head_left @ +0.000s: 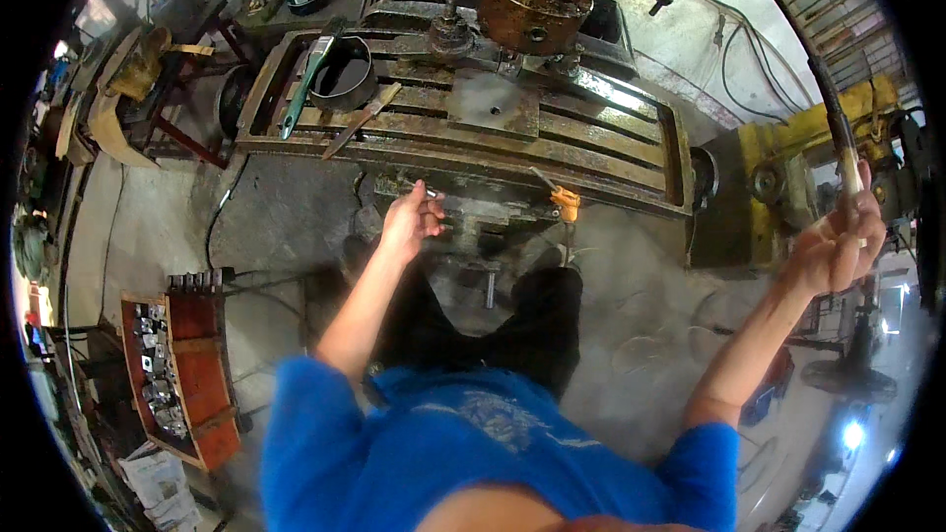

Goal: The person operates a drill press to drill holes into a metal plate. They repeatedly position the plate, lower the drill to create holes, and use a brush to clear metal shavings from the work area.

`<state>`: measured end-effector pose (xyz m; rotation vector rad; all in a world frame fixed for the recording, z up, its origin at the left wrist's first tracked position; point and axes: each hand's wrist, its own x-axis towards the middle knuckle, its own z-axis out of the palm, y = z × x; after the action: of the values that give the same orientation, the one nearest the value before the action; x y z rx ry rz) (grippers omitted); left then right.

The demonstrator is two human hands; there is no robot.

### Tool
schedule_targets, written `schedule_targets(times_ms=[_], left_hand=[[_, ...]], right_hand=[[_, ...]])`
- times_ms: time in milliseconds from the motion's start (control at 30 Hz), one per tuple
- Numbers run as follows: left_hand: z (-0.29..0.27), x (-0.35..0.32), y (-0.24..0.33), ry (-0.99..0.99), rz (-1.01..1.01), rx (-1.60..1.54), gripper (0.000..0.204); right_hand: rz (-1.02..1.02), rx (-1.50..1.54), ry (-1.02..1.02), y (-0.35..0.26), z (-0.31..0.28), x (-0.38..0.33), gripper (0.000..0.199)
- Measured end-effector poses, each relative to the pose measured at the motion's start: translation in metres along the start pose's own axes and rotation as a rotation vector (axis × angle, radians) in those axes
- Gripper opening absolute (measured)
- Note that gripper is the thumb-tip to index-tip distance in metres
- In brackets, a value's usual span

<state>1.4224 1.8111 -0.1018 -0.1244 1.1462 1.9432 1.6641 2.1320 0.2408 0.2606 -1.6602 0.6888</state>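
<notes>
My right hand [838, 246] is raised at the far right, its fingers wrapped round the pale lower end of a long lever [836, 118] that slants down from the machine. My left hand [409, 222] hangs in front of the machine table's near edge, with a short, whitish stick [431, 193] pinched at its fingertips. The slotted machine table [591, 143] lies beyond it, and on this rests a flat metal plate [496, 103] with a hole in its middle. Above the plate's far side hangs the dark, oily machine head [535, 15].
On the table's left end are a round metal pan [344, 79], a green-handled brush [307, 89] and a flat wooden-ended tool [363, 120]. An orange-wrapped handle [565, 202] juts from the front. A reddish box [202, 384] of metal pieces stands lower left.
</notes>
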Motion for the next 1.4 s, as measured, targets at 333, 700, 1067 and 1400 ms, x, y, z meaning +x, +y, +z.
schedule_targets(times_ms=[333,700,1067,1400], left_hand=[[0.007,0.004,-0.01,-0.038,-0.036,-0.15,0.055],[0.008,-0.01,0.027,0.066,0.098,-0.676,0.047],[-0.033,-0.013,0.026,0.124,0.194,-0.547,0.047],[-0.042,-0.008,0.022,0.414,0.497,0.167,0.037]], right_hand=[[0.009,-0.021,-0.029,-0.004,0.001,0.005,0.008],[0.062,0.033,0.014,-0.004,-0.004,0.011,0.006],[0.058,0.017,0.076,-0.012,0.016,0.009,0.01],[0.014,0.006,0.085,-0.008,0.012,0.01,0.015]])
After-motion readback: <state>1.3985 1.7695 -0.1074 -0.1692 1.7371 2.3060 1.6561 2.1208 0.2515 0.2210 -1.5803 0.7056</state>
